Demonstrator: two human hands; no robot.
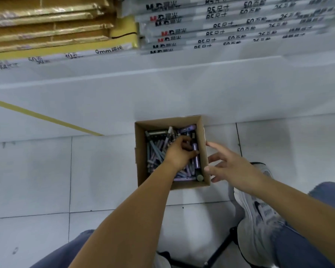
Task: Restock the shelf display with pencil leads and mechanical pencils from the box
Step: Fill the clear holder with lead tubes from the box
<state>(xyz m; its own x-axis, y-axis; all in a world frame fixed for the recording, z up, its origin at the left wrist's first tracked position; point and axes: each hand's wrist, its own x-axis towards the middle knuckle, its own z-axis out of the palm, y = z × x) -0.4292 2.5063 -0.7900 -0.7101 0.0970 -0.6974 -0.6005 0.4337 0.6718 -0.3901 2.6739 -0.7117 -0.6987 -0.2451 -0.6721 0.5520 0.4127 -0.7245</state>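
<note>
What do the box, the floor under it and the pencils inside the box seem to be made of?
The box: brown cardboard, matte, with a raw cut rim. The floor: likely glazed ceramic tile, pale grey, with dark joint lines and a soft sheen. The pencils: probably plastic, smooth grey-blue and purple barrels; too blurred to be sure.

— Where is the box?
— An open cardboard box (166, 122) sits on the white tiled floor (37, 180), heaped with grey and purple pencils (155, 151).
— And the hands?
— The left hand (179, 153) is down inside it, fingers curled among the pencils; it is too blurred to tell if it grips one. The right hand (232, 167) hovers just beside the box's right wall, fingers spread.
— Anything else?
— A white shoe (257, 211) at near right, and stacked printed packs (230, 22) at the far side.
</note>
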